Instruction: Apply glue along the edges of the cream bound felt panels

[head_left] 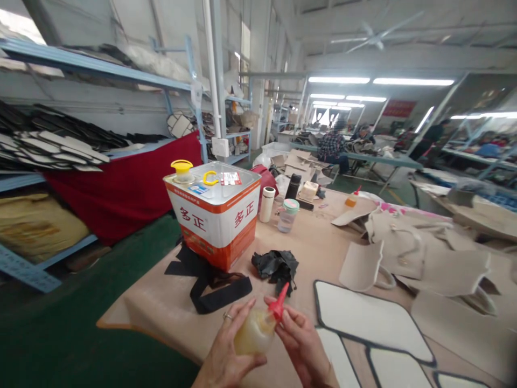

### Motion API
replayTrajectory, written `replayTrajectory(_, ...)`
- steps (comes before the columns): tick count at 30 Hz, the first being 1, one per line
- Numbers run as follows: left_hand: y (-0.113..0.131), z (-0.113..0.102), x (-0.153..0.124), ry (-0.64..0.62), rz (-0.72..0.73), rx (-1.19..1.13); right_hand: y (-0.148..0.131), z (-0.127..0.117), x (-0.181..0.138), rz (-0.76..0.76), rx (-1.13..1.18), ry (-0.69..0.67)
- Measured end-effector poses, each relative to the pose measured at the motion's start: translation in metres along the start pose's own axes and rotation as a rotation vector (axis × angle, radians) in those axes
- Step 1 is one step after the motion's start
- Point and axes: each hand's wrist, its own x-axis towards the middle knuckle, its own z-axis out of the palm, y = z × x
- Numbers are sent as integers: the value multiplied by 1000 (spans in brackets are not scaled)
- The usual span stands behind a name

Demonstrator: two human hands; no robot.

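A squeeze bottle (254,335) of yellowish, cloudy liquid is held over the near edge of the table. My left hand (226,347) wraps round its body, a ring on one finger. At its neck, the fingers of my right hand (301,342) pinch the red nozzle cap (278,306), which points up and tilts right. Whether the cap is screwed tight or loose I cannot tell. Just beyond the hands lie a crumpled black piece (277,267) and a black strap (220,293). A large orange and white metal can (216,215) with a yellow spout stands behind the strap.
White panels with dark edges (371,318) lie on the table (161,307) at right, beside beige bag pieces (440,258). A lidded cup (288,216), a white flask (267,205) and another red-tipped bottle (353,199) stand farther back. Shelves (100,70) line the left; people sit beyond.
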Motion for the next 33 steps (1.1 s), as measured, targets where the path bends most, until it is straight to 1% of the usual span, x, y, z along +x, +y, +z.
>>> replayTrajectory(2,5,-2,10,-42,-18,-28,-4,-2,0,0,74,-13)
replayTrajectory(5,10,-4,26,-41,-22,-63,-7,-2,-1,-44,137,-32)
replayTrajectory(8,11,-4,43,-20,-6,-90,-4,-7,-2,-93,185,64)
replayTrajectory(10,9,-4,54,18,14,-120,-1,-13,-2,-115,220,122)
replayTrajectory(13,2,-12,66,127,37,-168,3,-22,-2,-106,288,154)
replayTrajectory(15,-2,-25,71,199,-5,-207,4,-28,-2,-83,347,188)
replayTrajectory(17,-5,-42,74,255,-89,-270,4,-35,0,-70,379,232)
replayTrajectory(18,-6,-51,75,284,-128,-306,5,-40,2,-75,338,261)
replayTrajectory(19,-8,-60,75,315,-157,-335,6,-46,4,-89,246,301)
replayTrajectory(21,-13,-75,75,358,-197,-363,8,-63,11,-114,-31,398)
replayTrajectory(23,-20,-84,75,361,-238,-338,9,-83,20,-125,-327,494)
replayTrajectory(26,-31,-83,72,323,-283,-251,4,-118,35,-139,-630,601)
replayTrajectory(30,-36,-71,65,355,-190,-211,-6,-163,47,-214,-926,702)
replayTrajectory(33,-37,-71,61,391,-157,-151,-7,-194,49,-229,-1053,734)
